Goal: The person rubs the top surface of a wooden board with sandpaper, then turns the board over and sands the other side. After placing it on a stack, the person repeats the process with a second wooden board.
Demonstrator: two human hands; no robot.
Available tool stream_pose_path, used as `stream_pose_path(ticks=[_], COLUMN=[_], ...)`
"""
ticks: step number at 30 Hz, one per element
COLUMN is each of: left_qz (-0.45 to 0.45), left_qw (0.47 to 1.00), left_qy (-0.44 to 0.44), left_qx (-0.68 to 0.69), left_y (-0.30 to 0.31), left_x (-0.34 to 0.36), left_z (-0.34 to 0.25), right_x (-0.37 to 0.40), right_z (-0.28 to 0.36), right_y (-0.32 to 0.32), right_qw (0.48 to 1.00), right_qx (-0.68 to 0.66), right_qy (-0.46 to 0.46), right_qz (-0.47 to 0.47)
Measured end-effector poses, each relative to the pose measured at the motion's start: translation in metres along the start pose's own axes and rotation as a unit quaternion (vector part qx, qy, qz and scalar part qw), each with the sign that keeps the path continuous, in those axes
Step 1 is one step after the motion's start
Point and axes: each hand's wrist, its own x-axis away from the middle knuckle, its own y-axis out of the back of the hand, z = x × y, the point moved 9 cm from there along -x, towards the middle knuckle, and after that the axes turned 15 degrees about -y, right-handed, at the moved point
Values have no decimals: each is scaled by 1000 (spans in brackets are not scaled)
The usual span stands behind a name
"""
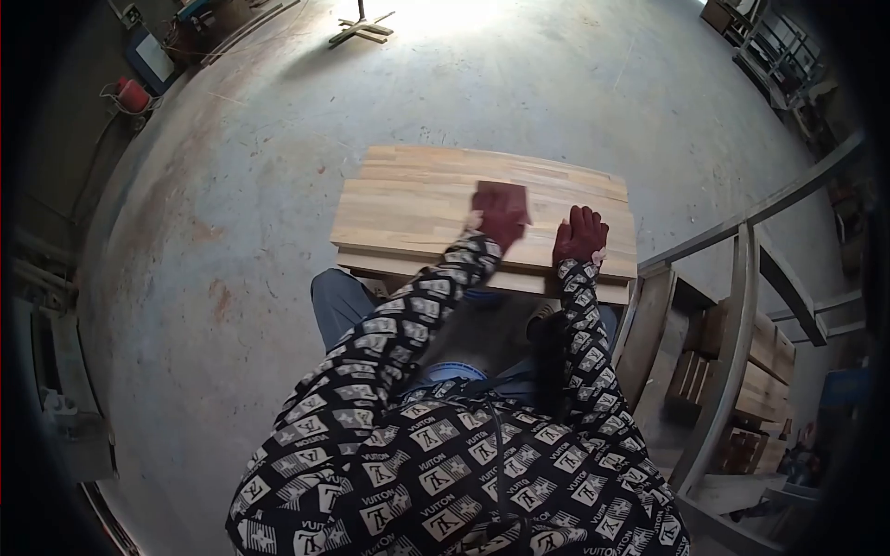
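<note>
- one wooden board (399,208) lies in front of the person, open floor (241,185) past its far and left edges, metal frame (744,269) near its right
- pale, banded in joined strips, atop another board (371,259)
- right hand (581,238) on it, gloved fingers slightly spread
- left hand (501,221) blurred; cannot tell how its fingers stand

A crossed-foot stand (362,31) is being supported by the grey floor (204,324). Left of the stand, long strips (248,30) are being seen along the floor; farther left, a red container (132,94) and a pale-faced panel (156,57) are being shown. Far right of the stand, a dark rack (762,76) is being shadowed. Nearer than the stand, to its right, wooden boards (765,394) are being partly hidden by a metal frame (747,278).
</note>
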Motion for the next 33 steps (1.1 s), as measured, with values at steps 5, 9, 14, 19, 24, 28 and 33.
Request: stream_pose_path(ticks=[5, 9, 14, 19, 24, 28, 33], left_qz=[110, 105, 84, -18, 70, 44, 19], left_qw=[980, 990, 939, 978, 997, 995, 978], left_qy=[-81, 31, 162, 170, -7, -30, 150], left_qx=[143, -85, -291, -120, 4, -80, -140], left_y=[19, 40, 143, 29, -25, 2, 112], left_x=[-21, 43, 120, 57, -32, -3, 105], left_z=[-51, 72, 189, 135, -40, 6, 191], right_x=[1, 1, 1, 2, 2, 3, 2], right_z=[-5, 8, 6, 4, 0, 4, 5], right_y=[-10, 5, 5, 0, -7, -5, 0], right_qw=[999, 999, 1000, 1000, 1000, 1000, 1000], right_qx=[-14, -14, -2, 5, 10, 9, 13], right_qy=[39, 27, -1, 7, 17, 21, 8], right_qz=[-20, -14, -6, -7, 14, 11, 8])
